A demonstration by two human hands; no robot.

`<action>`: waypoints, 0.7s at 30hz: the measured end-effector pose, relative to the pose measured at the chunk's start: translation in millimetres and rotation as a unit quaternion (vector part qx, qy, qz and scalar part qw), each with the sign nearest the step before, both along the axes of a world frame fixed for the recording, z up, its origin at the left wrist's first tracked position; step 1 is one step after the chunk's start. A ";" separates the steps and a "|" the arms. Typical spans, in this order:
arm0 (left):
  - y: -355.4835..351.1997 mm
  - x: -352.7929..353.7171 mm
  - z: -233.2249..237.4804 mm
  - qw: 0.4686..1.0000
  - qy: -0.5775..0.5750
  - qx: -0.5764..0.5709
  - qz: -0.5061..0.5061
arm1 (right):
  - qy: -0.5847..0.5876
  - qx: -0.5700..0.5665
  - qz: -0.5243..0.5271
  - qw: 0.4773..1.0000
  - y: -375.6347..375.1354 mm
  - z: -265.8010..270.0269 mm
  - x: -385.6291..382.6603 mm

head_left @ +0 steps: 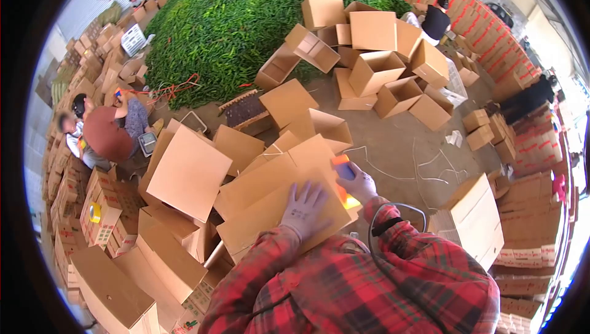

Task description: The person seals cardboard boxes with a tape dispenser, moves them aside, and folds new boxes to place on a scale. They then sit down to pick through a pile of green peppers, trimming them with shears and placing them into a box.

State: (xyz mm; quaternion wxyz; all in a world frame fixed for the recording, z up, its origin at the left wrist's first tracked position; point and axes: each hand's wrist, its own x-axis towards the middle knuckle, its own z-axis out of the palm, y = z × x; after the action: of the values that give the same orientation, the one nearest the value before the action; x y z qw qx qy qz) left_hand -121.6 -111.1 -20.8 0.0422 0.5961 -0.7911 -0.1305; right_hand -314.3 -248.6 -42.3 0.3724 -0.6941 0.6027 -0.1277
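Note:
A brown cardboard box (252,226) lies right in front of me, its flaps folded closed on the side towards my hands. My left hand (304,211), in a pale glove, rests flat on that side with the fingers spread. At the box's right edge, my right hand (362,185), also gloved, is wrapped round a tape dispenser (342,168) with orange and blue parts. A bright yellow-orange part shows below it against the box edge. Some of the dispenser is hidden by the right hand.
Open cardboard boxes (376,71) are heaped ahead, beside a big pile of green peppers (258,20). More boxes (187,171) crowd my left, with a yellow tape roll (95,212) on one. A seated person (110,126) is at the left. Flattened cartons (470,220) stand right.

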 end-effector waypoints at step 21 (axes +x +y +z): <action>223.1 102.9 -16.3 0.596 0.614 0.147 0.496 | 0.004 -0.055 -0.065 0.996 46.7 -39.3 18.1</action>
State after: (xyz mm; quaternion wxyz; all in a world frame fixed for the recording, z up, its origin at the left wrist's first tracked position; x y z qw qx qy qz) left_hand -18.7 112.0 -37.1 0.4883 0.6737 -0.1311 -0.5390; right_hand -296.2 -201.9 -81.7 0.3225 -0.6736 0.6397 -0.1819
